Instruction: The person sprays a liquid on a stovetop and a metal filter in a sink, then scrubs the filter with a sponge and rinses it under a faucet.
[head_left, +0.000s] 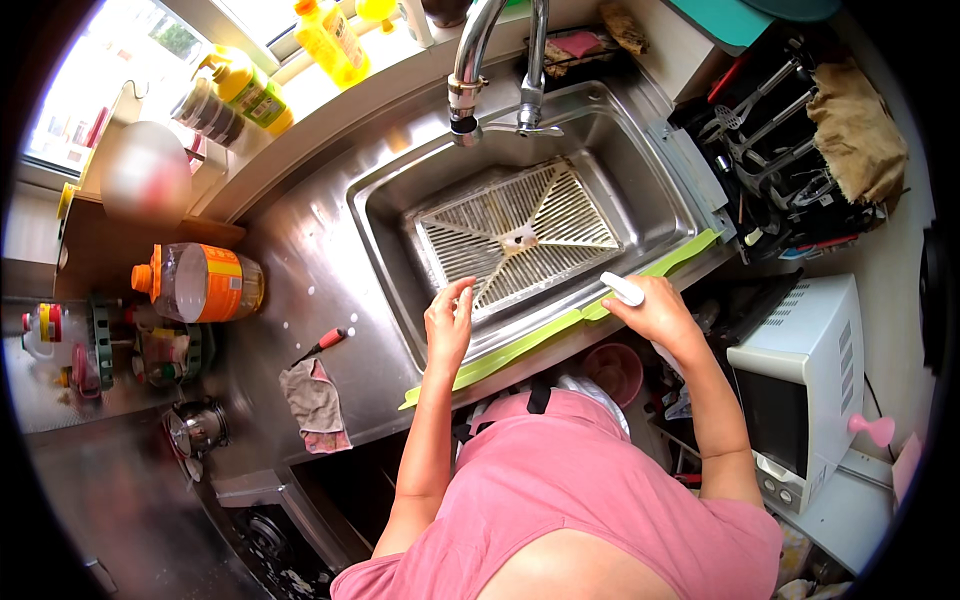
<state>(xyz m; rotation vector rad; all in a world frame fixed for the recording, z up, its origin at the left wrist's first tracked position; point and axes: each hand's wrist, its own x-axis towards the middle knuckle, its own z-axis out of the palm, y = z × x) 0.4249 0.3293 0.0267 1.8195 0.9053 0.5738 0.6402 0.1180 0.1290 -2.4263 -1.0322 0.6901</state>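
Note:
A greasy slatted panel (517, 238), like a range-hood filter, lies flat in the stainless steel sink (652, 169). My left hand (448, 319) hovers at the sink's near left side, its fingers loosely bent and holding nothing. Over the near right rim, my right hand (656, 311) grips a white handle (622, 289), whose end juts out past the thumb. A pale part shows below that hand, but the tool's full shape is hidden. Along the sink's front edge runs a lime-green splash strip (517, 352), bent and split near its middle.
A chrome faucet (466, 82) overhangs the sink's far side. Left on the counter are a red-handled tool (328, 341), a cloth (313, 401) and an oil jug (210, 283). A utensil rack (772, 142) and a white toaster oven (799, 382) stand right.

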